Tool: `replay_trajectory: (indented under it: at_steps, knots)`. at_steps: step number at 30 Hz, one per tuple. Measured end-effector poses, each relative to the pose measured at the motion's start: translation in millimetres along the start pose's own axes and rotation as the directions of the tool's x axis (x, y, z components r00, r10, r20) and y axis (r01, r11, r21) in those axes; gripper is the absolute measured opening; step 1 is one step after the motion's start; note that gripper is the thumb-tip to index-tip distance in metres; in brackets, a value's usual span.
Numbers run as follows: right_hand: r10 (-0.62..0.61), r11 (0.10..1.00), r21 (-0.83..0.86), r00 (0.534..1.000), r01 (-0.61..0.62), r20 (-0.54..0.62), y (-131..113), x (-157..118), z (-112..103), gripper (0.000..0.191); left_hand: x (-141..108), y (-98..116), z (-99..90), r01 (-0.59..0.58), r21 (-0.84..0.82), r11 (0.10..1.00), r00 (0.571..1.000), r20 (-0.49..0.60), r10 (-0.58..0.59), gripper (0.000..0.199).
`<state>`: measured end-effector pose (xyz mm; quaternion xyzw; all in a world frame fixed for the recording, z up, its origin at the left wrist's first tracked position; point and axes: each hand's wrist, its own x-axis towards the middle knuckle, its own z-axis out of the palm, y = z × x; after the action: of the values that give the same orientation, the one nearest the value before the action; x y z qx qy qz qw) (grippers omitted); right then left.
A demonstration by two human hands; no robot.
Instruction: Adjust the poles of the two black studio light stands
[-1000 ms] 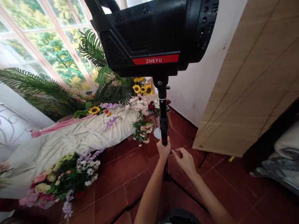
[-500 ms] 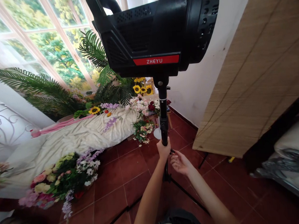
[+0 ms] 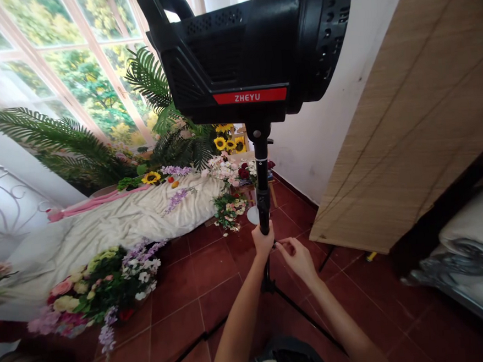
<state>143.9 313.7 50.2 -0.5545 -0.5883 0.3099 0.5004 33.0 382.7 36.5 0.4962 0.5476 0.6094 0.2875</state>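
A large black studio light [image 3: 232, 55] with a red ZHEYU label sits on top of a black stand pole [image 3: 261, 174], close in front of me. My left hand [image 3: 263, 240] is wrapped round the pole below its upper joint. Just right of it, my right hand [image 3: 294, 254] pinches a small dark knob [image 3: 276, 246] at the side of the pole, largely covered by the fingertips. Below both hands the stand's black legs [image 3: 306, 315] spread over the floor.
On the left, a cream-draped bench [image 3: 185, 207] has a large flower bouquet [image 3: 103, 284] beside it. Palm leaves [image 3: 147, 80] stand by the window. To the right are a tall wooden panel [image 3: 366, 139] and a silver-framed seat [image 3: 474, 258]. Red tiles [image 3: 170, 296] cover the floor.
My right hand has turned over at the knob, its back now more towards me and its fingers pinched. My left hand still grips the pole. The view has shifted slightly.
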Motion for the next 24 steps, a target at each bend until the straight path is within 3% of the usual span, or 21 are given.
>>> replay_trajectory:
  at_steps: [5, 11, 16, 20, 24]
  knots:
    - [-0.042, 0.990, -0.134, 0.999, 0.040, -0.015, 3, -3, 4, 0.031, -1, 6, -0.9, 0.013, -0.017, 1.000, 1.000, 0.000, -0.013, 0.040]
    - [-0.017, 1.000, -0.010, 0.996, 0.016, -0.089, 15, -5, 16, 0.029, 0, 9, -1.7, 0.034, -0.016, 0.999, 0.999, 0.005, -0.034, 0.040]
    - [0.024, 0.998, -0.046, 0.989, -0.031, -0.148, 25, -5, 27, 0.036, 1, 5, -2.0, 0.058, -0.026, 0.998, 0.998, 0.037, -0.057, 0.041]
    - [0.107, 0.994, 0.032, 0.975, -0.103, -0.194, 23, -8, 43, 0.043, 0, 5, -3.8, 0.044, -0.043, 0.998, 0.997, 0.067, -0.041, 0.040]
    - [0.232, 0.969, 0.151, 0.925, -0.194, -0.301, 16, -11, 60, 0.047, -1, 7, -5.0, 0.057, -0.032, 0.998, 0.996, 0.071, -0.055, 0.041]
